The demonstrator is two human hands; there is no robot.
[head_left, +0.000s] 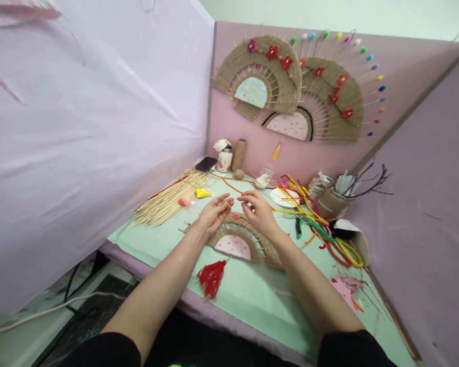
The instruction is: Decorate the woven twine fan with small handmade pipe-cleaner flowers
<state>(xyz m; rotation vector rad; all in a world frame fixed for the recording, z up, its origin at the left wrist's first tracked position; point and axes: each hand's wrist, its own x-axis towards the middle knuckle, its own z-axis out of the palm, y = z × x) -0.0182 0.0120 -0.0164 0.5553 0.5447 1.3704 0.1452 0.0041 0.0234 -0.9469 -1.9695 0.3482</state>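
My left hand (214, 211) is raised palm up, its fingers together and slightly curled. A tiny yellow ball (228, 205) rests against its fingers. Facing it, my right hand (257, 210) hovers with curved, parted fingers and nothing visible in them. Beneath both hands a twine-wrapped fan (265, 244) lies on the table, partly hidden by my right forearm. It has a white half-round centre with pink dots (233, 246), a small red flower (235, 216) on its band, and a red tassel (211, 279) hanging toward me.
Thin wooden sticks (168, 201) lie at left, near yellow clay (203, 193) and pink clay (183, 202). Behind stand a jar (224, 159), a cardboard tube (239, 154) and a phone (205, 163). Coloured pipe cleaners (344, 250) and green-handled pliers (321, 231) lie right. Decorated fans (332, 102) hang behind.
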